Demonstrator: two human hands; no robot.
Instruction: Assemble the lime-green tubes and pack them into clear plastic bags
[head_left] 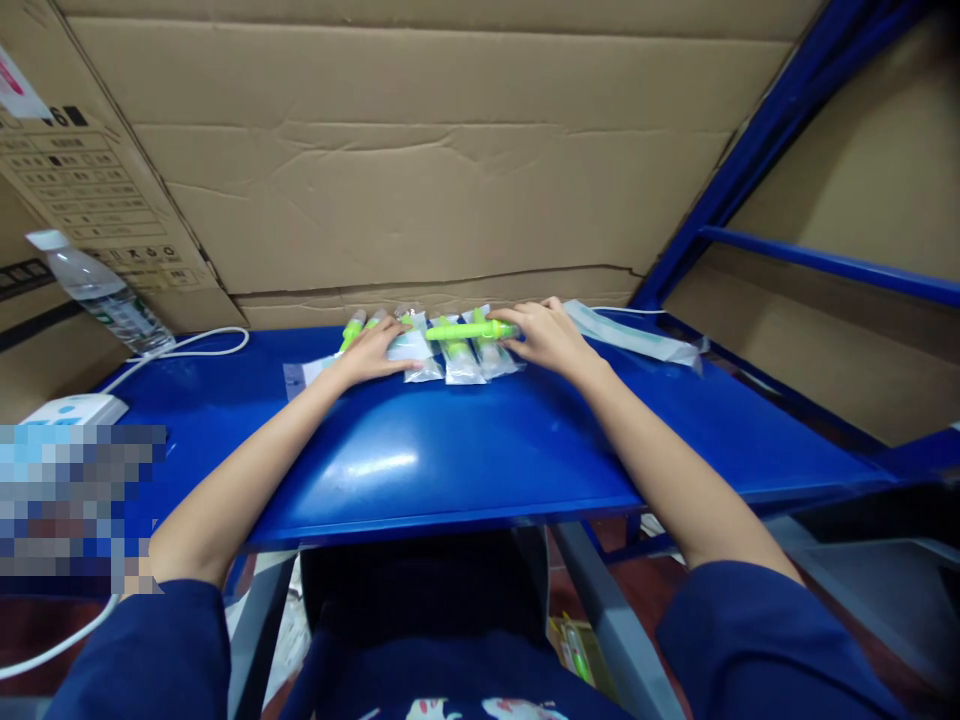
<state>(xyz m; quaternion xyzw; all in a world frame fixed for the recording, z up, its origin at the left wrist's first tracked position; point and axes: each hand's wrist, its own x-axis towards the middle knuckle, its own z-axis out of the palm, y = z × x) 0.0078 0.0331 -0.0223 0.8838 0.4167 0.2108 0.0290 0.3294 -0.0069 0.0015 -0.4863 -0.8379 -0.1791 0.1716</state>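
My right hand (551,338) is closed on the right end of a bright green pen-shaped tube (461,332), which lies crosswise above several clear plastic packets. Under the tube, one packet (465,370) shows something green and white inside, and another packet (495,358) sits beside it near my right fingers. My left hand (373,352) rests with thumb and fingers apart over a packet (409,348) with a whitish panel. Just behind the left hand stick up green tubes with clear ends (352,328). A flat clear wrapper (300,376) lies partly under my left wrist.
A long pale strip (637,338) lies right of my right hand on the blue table (465,450). At left are a water bottle (105,295), a white power strip (79,408) and a cable (217,333). A cardboard wall (450,220) closes the back; a blue frame (825,262) stands right.
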